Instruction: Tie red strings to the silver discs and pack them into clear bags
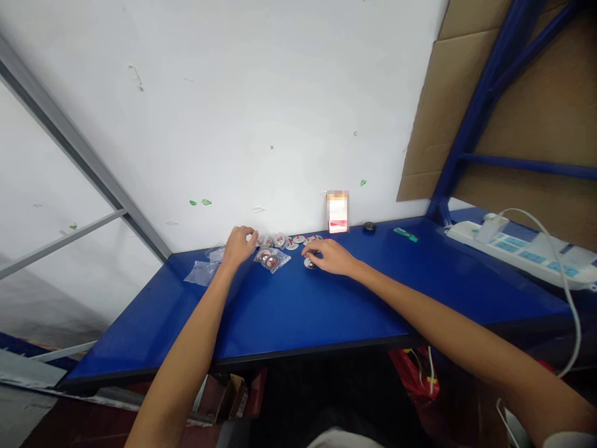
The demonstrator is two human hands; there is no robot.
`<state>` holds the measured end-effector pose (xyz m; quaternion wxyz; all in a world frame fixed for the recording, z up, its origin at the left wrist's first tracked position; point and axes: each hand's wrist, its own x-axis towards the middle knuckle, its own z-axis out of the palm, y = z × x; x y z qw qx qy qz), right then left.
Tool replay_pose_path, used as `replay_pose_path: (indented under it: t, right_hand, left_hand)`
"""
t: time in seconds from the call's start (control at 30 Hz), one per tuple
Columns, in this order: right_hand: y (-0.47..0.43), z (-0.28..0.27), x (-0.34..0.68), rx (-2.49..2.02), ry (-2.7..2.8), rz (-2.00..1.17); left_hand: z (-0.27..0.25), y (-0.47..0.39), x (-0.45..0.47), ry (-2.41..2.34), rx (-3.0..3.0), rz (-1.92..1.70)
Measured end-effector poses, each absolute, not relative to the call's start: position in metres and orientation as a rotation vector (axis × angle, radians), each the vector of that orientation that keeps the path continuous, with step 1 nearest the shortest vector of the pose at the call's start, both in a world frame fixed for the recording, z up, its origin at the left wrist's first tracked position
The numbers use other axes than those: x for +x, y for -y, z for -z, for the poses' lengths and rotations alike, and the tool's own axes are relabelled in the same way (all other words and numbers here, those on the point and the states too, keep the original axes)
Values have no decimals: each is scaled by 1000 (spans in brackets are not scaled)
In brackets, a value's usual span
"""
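My right hand (329, 256) has its thumb and fingers closed on a small round badge (309, 264), silvery-white, just above or on the blue tabletop. Toward the wall, my left hand (240, 246) has its fingers curled together beside the pile; whatever they hold, if anything, is hidden. Clear plastic bags (201, 272) lie at its left. Between my hands, two shiny round badges (270, 260) with red marks rest on or in clear plastic. Behind them, several more red-and-white round badges (298, 239) form a row along the wall.
A lit phone-like screen (338, 213) leans on the wall. Beside it are a black round object (369, 228) and a green item (405, 234). A white power strip (517, 252) with a cable occupies the right end of the blue table (289, 317).
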<state>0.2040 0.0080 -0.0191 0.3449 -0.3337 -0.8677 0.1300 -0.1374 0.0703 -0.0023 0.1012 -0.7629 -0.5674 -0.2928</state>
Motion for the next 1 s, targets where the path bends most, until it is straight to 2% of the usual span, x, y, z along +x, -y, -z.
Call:
replay_pose_path:
  t: [0.17, 0.3, 0.57, 0.77, 1.0]
  right_hand:
    - [-15, 19, 212, -921, 2231, -296]
    - [-22, 19, 221, -939, 2200, -305]
    - [-27, 23, 224, -972, 2219, -259]
    - [-34, 30, 229, -949, 2346, -84]
    - [-40, 33, 234, -940, 2426, -97]
  left_hand:
    - [1, -75, -188, 2050, -2000, 501]
    - [2, -79, -218, 2289, -2129, 213]
    - [1, -82, -207, 2130, -2278, 67]
    - [-8, -73, -199, 2130, -2331, 124]
    - [-17, -65, -189, 2125, -2422, 251]
